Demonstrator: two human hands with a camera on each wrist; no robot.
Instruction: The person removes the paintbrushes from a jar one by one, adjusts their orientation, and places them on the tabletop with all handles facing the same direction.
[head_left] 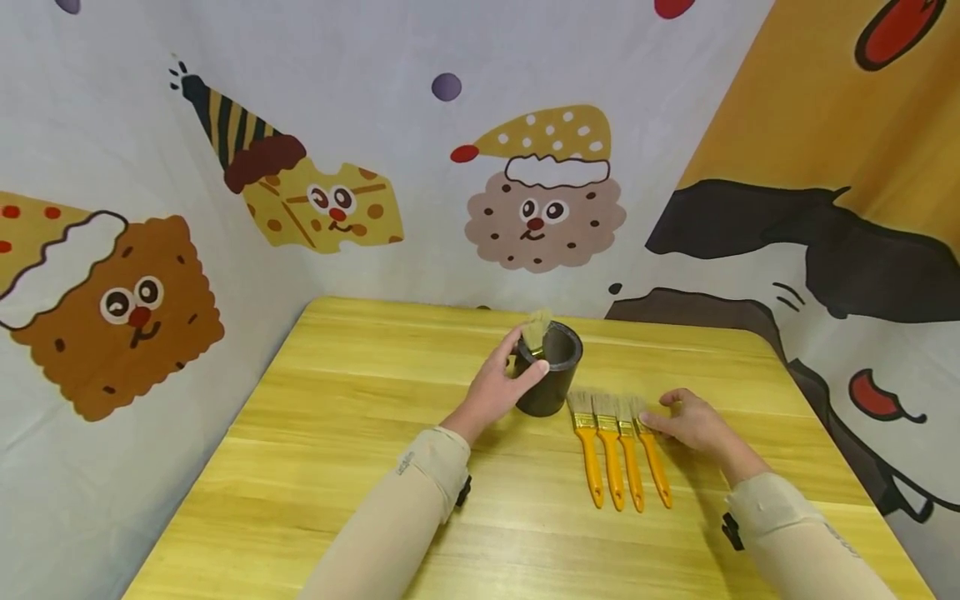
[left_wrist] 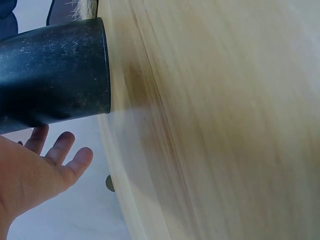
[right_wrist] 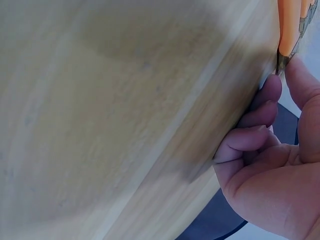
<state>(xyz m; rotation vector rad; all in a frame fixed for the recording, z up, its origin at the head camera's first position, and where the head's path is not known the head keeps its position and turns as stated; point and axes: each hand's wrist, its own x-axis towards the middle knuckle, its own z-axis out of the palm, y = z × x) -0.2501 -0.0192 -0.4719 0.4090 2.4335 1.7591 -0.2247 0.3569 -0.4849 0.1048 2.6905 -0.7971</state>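
A black cylindrical cup [head_left: 545,395] stands upright on the table, and one paintbrush [head_left: 536,332] sits in it with pale bristles up. My left hand [head_left: 495,390] grips the cup's left side near the rim, thumb at the front; in the left wrist view its other fingers [left_wrist: 79,161] spread beside the wall. To the right, several paintbrushes with orange handles lie in a row, bristles away from me. My right hand [head_left: 696,423] pinches the rightmost paintbrush [head_left: 656,471] near its metal ferrule. In the right wrist view, thumb and forefinger meet at that ferrule, remaining fingers curled.
The other paintbrushes [head_left: 611,462] lie close together, just right of the cup's base. A yellow wood-grain table [head_left: 337,483] holds everything. Behind it hangs a cloth backdrop [head_left: 420,275] printed with cartoon biscuits and cheese, right along the table's back edge.
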